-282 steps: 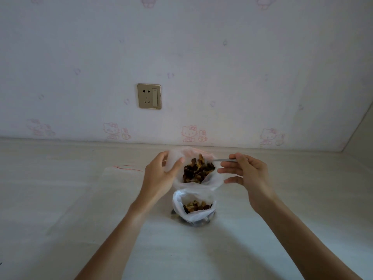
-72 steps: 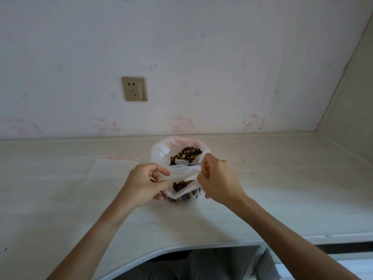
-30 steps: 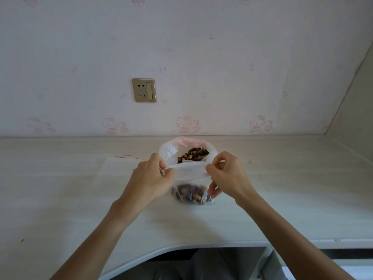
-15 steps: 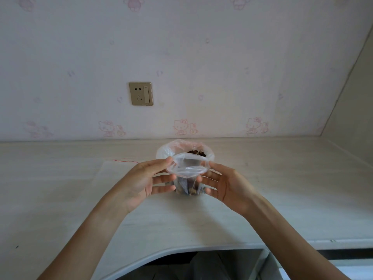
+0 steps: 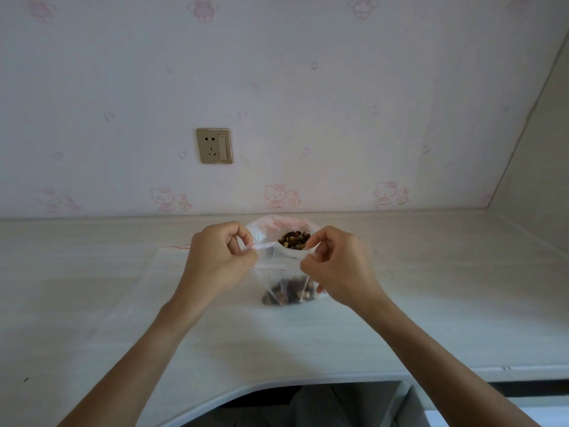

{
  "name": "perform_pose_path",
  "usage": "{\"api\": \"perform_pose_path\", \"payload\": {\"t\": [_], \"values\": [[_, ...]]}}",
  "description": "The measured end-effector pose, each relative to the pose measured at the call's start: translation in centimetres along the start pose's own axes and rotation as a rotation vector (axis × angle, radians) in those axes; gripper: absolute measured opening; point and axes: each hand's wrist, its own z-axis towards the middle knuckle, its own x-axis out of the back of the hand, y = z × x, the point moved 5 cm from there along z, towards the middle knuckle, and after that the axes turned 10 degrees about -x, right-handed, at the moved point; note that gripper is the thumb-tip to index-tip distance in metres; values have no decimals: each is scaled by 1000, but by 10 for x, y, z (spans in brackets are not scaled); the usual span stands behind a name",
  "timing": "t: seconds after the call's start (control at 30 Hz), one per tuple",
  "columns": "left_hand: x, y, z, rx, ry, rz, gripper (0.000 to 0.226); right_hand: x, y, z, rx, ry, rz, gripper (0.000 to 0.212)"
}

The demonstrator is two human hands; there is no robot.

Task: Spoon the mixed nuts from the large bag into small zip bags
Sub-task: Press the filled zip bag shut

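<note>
Together, left hand [image 5: 217, 263] and right hand [image 5: 337, 266] pinch the small zip bag [image 5: 278, 272] top.

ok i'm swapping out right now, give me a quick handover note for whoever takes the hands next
Left hand and right hand each pinch a top corner of the small clear zip bag, which stands on the pale desk with mixed nuts in its bottom.
The large clear bag of nuts sits open just behind it.
Done: this small bag is filled.
Left: press its zip shut, then fill further bags. No spoon in view.
</note>
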Motion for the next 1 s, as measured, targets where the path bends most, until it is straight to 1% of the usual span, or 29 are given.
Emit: {"api": "perform_pose_path", "payload": {"t": [0.03,0.1,0.17,0.2,0.23,0.3,0.33,0.4,0.43,0.5,0.6,0.67,0.73,0.83,0.87,0.93,0.97,1.0], "values": [[1,6,0,-69,6,105,32,-1,-4,-1,53,57,-112,21],[1,12,-1,-129,12,234,33,0,-9,0,60,100,-229,19],[0,10,3,-92,-18,247,32,2,-6,5,-23,36,-265,6],[-2,8,4,-43,-55,203,29,1,-2,7,-79,-27,-253,10],[-5,6,5,15,-97,140,25,0,2,9,-146,-93,-214,16],[-10,3,4,114,-155,12,16,0,9,10,-262,-208,-82,19],[-11,3,4,146,-173,-46,15,0,10,11,-295,-258,9,18],[-12,5,2,184,-215,-155,21,0,11,10,-347,-360,217,16],[-12,7,2,190,-239,-198,23,1,10,10,-357,-404,290,17],[-11,12,1,164,-262,-224,25,1,10,10,-340,-472,350,17],[-10,14,2,115,-216,-228,22,0,10,10,-326,-557,436,13],[-10,14,3,119,-176,-290,16,1,11,10,-327,-573,485,11],[-9,14,4,112,-124,-324,11,2,12,12,-303,-519,486,9],[-6,14,8,85,-43,-260,19,9,4,14,-186,-325,426,15],[-4,15,10,71,-18,-216,22,12,-1,15,-123,-230,360,18],[0,18,14,10,-5,-79,29,18,-12,15,-1,-37,147,24],[2,22,16,-27,-14,-3,33,19,-18,14,53,32,34,28],[3,26,18,-57,-27,65,35,18,-24,12,85,65,-45,30]]}}
